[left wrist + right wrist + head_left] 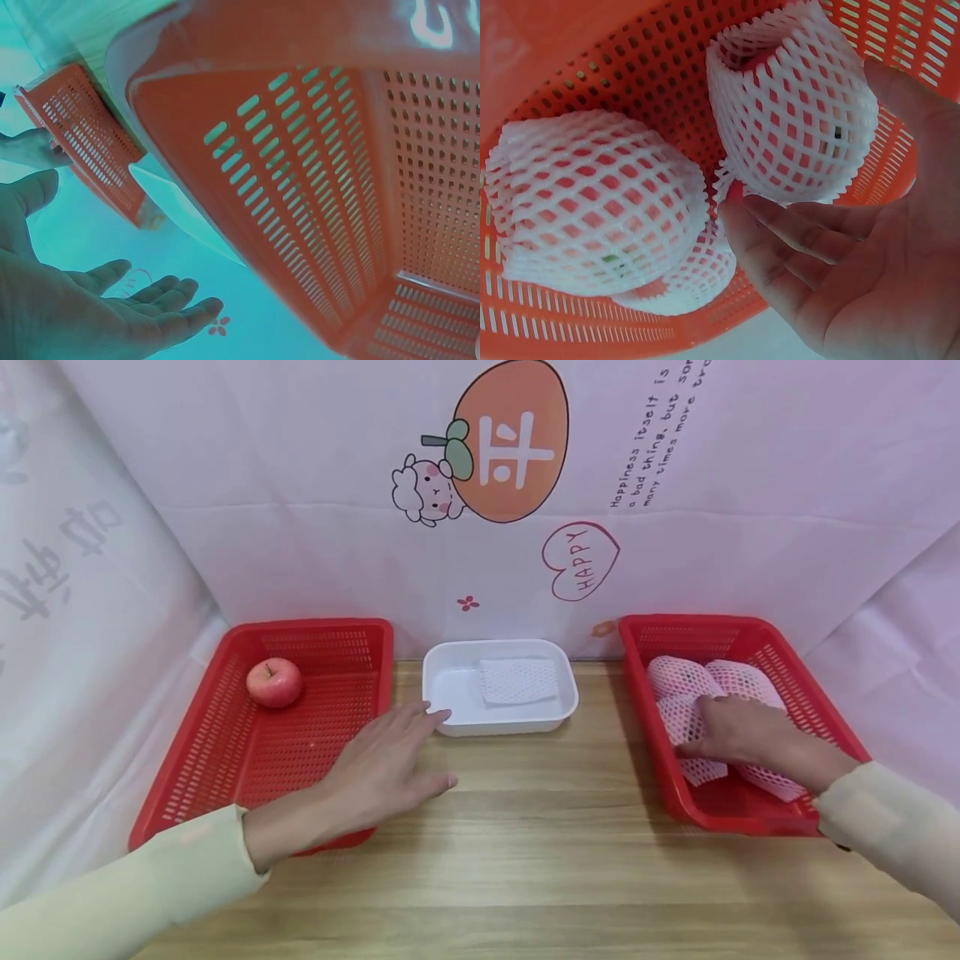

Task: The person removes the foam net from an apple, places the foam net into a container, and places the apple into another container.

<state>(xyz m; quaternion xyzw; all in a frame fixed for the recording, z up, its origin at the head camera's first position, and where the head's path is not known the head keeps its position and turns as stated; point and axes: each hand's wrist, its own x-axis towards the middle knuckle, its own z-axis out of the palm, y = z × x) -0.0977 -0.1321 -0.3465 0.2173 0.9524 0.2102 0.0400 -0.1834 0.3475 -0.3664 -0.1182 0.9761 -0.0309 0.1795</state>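
My right hand (738,731) reaches into the right red basket (678,806), among several pinkish-red apples in white foam nets. In the right wrist view the thumb lies beside one netted apple (795,112), and the fingers extend along its lower side; a gap shows between palm and net. Another netted apple (600,202) lies to the left. My left hand (375,768) hovers with spread fingers by the right rim of the left red basket (183,718), holding nothing. A bare apple (274,682) sits in that basket's far left corner.
Between the baskets, a white plastic box (453,689) stands against the back cloth, with a flat white foam net (519,681) inside. The wooden table (517,860) runs in front. Printed white cloth (315,527) hangs behind and at both sides.
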